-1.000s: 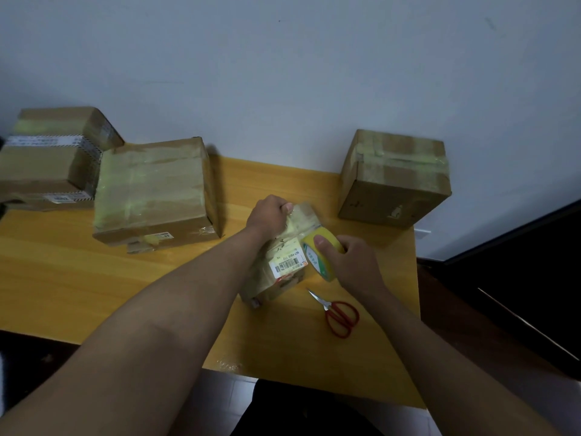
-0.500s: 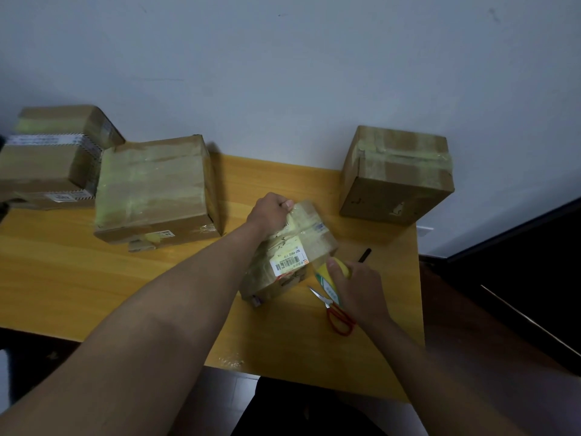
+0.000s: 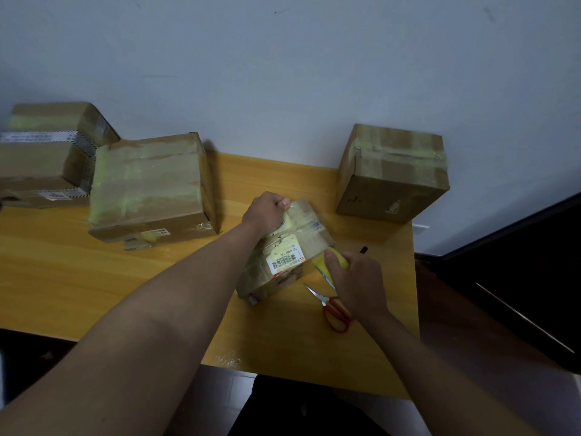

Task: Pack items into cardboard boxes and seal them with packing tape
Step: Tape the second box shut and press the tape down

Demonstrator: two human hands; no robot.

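Tape roll [image 3: 333,265] dropped to the box's [image 3: 284,250] four o'clock, right hand [image 3: 356,280] gripping; left hand [image 3: 265,212] clutches the box; tape may wrinkle.

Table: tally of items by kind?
Cardboard boxes: 4 (far left, big taped, far right, small labelled one held by left hand)
Tape roll, in right hand: 1
Scissors: 1
Black pen: 1
Total: 7

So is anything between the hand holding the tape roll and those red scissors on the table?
Nothing visible lies between them. The right hand grips the tape roll directly above the scissors, partly covering their handles. The small box, held by the left hand, sits off to the side.
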